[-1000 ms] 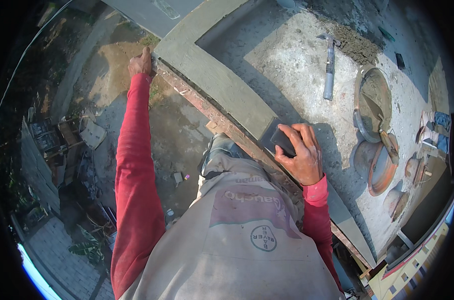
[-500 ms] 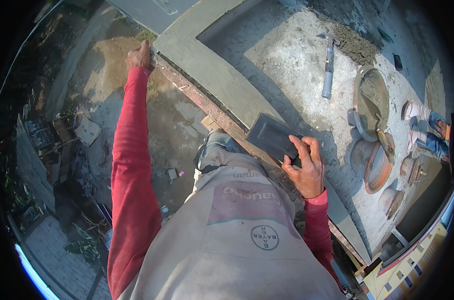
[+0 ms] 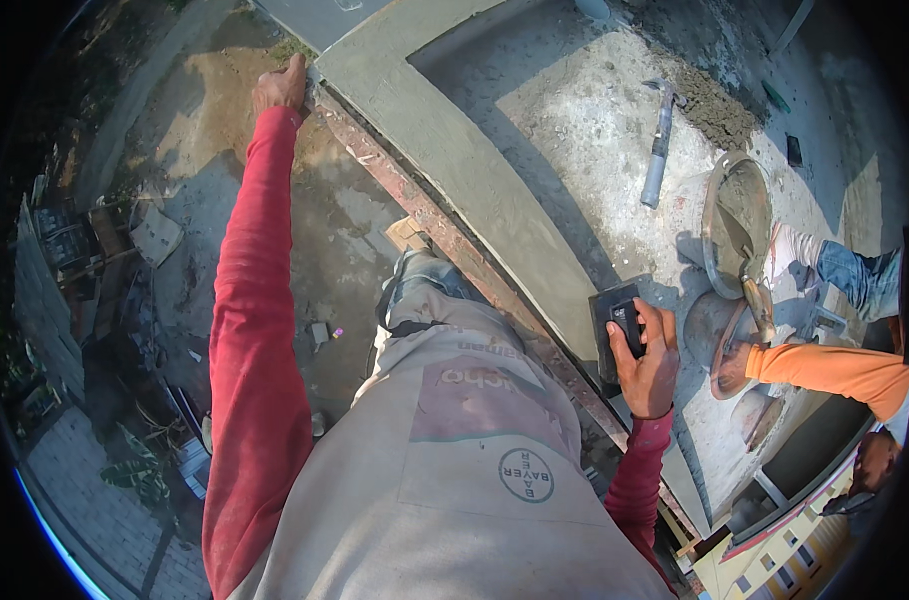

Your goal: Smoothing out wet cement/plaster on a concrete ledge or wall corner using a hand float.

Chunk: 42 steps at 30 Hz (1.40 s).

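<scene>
My left hand (image 3: 281, 90) is closed on the edge by the outer corner of a grey plastered ledge (image 3: 455, 180), above a reddish, stained board (image 3: 415, 190). My right hand (image 3: 643, 355) grips the dark handle of a flat black float (image 3: 607, 305), which lies at the ledge's inner edge near its lower stretch. Right of this hand stand round pans of mortar (image 3: 710, 215), one with a trowel (image 3: 760, 300) in it. A hammer (image 3: 657, 150) lies on the rough white surface inside the ledge, beside a heap of mortar (image 3: 715, 105).
A co-worker in an orange sleeve (image 3: 825, 375) and jeans (image 3: 855, 270) is close at the right, a hand (image 3: 735, 365) at a clay-coloured pan. Past the board's outer side is lower ground (image 3: 345, 250) with debris (image 3: 160, 235). A grey slab (image 3: 315, 20) adjoins the ledge's corner.
My right hand has moved right and down with the float, which has turned more upright. The co-worker has come into view at the right, arm reaching toward the pans.
</scene>
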### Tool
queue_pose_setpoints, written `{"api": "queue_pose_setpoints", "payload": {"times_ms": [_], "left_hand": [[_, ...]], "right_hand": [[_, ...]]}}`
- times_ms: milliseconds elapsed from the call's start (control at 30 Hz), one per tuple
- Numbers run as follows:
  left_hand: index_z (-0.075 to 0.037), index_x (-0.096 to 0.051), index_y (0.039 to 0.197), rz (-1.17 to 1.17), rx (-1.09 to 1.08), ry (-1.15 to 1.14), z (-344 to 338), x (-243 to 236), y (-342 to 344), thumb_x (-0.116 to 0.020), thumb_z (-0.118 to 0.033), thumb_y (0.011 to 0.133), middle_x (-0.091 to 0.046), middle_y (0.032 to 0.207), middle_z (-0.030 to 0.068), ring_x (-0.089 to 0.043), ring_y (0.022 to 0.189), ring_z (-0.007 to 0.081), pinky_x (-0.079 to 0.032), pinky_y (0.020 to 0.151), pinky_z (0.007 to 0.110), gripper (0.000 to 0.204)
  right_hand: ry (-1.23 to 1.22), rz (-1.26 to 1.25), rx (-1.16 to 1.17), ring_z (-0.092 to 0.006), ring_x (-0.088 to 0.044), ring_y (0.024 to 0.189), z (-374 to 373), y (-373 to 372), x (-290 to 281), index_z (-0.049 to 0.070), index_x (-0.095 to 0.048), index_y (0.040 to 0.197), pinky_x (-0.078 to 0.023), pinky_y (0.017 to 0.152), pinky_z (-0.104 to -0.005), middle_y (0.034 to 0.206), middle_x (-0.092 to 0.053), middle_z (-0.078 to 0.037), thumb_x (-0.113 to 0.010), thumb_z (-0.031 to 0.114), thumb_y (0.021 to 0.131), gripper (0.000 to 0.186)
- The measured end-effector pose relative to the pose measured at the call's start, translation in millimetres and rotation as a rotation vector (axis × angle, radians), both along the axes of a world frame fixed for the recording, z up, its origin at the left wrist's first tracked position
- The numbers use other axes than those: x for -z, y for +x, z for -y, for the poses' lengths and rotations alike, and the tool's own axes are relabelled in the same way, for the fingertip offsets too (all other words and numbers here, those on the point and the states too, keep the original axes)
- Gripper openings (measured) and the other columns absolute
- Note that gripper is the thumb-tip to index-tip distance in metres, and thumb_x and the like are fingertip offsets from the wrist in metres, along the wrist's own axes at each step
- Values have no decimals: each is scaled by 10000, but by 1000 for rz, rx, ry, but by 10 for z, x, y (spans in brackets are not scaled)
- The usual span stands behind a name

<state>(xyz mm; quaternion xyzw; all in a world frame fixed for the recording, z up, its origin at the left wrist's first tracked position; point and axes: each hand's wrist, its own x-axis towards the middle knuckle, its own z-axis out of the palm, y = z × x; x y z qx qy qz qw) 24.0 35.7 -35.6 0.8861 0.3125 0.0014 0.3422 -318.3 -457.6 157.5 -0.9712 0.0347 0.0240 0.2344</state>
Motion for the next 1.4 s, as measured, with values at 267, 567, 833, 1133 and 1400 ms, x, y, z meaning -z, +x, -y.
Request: {"api": "queue_pose_setpoints", "payload": {"times_ms": [267, 567, 833, 1133, 1400], "left_hand": [[-14, -808, 1212, -11, -10, -2, -85, 73, 20, -597, -661, 878, -709, 1264, 369, -680, 1255, 484, -509, 1097, 490, 759], [11, -806, 1191, 46, 15, 13, 13, 19, 13, -599, -660, 865, -712, 1263, 366, -688, 1242, 480, -514, 1085, 487, 774], [55, -787, 1190, 16, 4, -14, 16, -43, -24, -583, -641, 863, -692, 1293, 381, -683, 1251, 480, -515, 1077, 499, 795], [-17, -801, 1124, 74, 1, -84, -11, 173, 4, -572, -735, 892, -713, 1155, 329, -675, 1154, 440, -499, 1011, 477, 789], [-32, -772, 1050, 94, 4, -114, 4, 159, 16, -583, -716, 919, -681, 1038, 266, -634, 1005, 383, -477, 887, 457, 722]], "right_hand": [[83, 272, -153, -316, -675, 1036, -1022, 1026, 549, 53, -651, 1335, -556, 877, -427, 1188, -637, -151, -858, 186, 921, 482], [-23, 122, 146, -310, -644, 1046, -287, 405, 106, 57, -648, 1347, -536, 892, -443, 1209, -640, -142, -839, 160, 943, 459], [-6, 351, -699, -336, -581, 1192, -1221, 2030, 277, 100, -665, 1372, -484, 1018, -454, 1273, -621, -107, -794, 159, 938, 456], [-66, 17, -718, -337, -588, 1199, -116, 850, 183, 129, -671, 1414, -511, 1017, -474, 1304, -608, -86, -805, 118, 899, 532], [-67, 42, -753, -313, -595, 1152, -436, 1307, 23, 122, -664, 1406, -523, 987, -458, 1301, -590, -88, -780, 125, 932, 488]]}}
